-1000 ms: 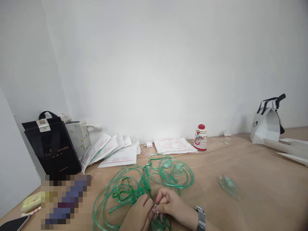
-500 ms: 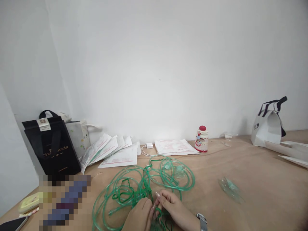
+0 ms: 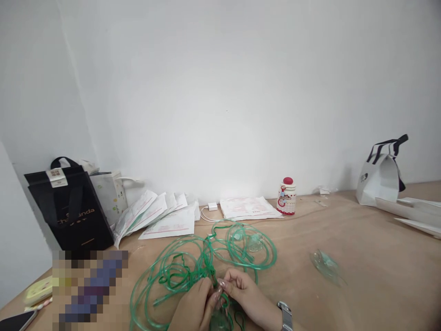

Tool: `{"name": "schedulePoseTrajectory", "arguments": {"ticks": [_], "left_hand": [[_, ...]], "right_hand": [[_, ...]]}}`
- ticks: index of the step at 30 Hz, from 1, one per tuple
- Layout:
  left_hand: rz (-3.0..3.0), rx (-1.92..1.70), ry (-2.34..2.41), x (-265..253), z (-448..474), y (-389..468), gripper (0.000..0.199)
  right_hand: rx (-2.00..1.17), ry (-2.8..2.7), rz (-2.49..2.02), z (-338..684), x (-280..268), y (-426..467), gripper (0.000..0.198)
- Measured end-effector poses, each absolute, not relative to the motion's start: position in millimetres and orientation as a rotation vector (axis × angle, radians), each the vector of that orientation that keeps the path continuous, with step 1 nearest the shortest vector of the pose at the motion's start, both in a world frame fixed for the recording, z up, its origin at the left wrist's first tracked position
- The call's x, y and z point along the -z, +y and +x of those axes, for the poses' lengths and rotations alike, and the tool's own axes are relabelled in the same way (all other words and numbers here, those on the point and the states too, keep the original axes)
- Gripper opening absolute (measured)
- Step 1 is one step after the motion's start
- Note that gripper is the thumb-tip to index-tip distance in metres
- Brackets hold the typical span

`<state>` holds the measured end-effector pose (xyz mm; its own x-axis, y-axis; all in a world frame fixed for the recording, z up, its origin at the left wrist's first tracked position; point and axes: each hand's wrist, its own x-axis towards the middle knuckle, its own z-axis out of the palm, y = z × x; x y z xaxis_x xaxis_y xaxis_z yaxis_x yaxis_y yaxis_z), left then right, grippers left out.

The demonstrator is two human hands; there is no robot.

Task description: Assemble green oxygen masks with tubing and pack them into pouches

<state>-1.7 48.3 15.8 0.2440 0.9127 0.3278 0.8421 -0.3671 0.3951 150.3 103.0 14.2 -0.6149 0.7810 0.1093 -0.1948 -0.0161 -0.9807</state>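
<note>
At the bottom centre, my left hand (image 3: 195, 302) and my right hand (image 3: 245, 293) meet, thumbs and fingertips pinched together on a green elastic strap (image 3: 225, 301). Just below the fingers is a clear green oxygen mask (image 3: 220, 321), cut off by the lower edge of the view. The exact spot where the strap is gripped is partly covered by the fingers. Coiled green tubing (image 3: 133, 294) with tangled straps lies left of and beyond my hands. A second coil (image 3: 275, 255) rests farther back, with a clear mask (image 3: 255, 242) inside it.
Another clear mask (image 3: 325, 265) lies to the right. White packets (image 3: 172, 223), a flat packet (image 3: 250, 208), a charger (image 3: 212, 207) and a red-capped bottle (image 3: 286, 197) line the wall. A black bag (image 3: 76, 216) stands left, a white bag (image 3: 377, 181) right; a phone (image 3: 17, 321) lies front left.
My right fingertips have closed in against my left ones at the strap. More of the mask shows beneath my hands. The whole view has shifted slightly.
</note>
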Motion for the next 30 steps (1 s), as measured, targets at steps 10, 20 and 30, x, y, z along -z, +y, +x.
{"name": "schedulePoseTrajectory", "arguments": {"ticks": [10, 20, 30], "left_hand": [[2.81, -0.429, 1.711, -17, 4, 51, 0.01], [3.056, -0.479, 1.564, 9, 2, 56, 0.015], [2.558, -0.86, 1.541, -14, 2, 46, 0.027]], "right_hand": [[-1.603, -1.658, -0.705, 150, -9, 101, 0.041], [-1.55, -1.681, -0.769, 144, -11, 91, 0.035], [-1.309, -2.007, -0.767, 158, -32, 97, 0.043]]}}
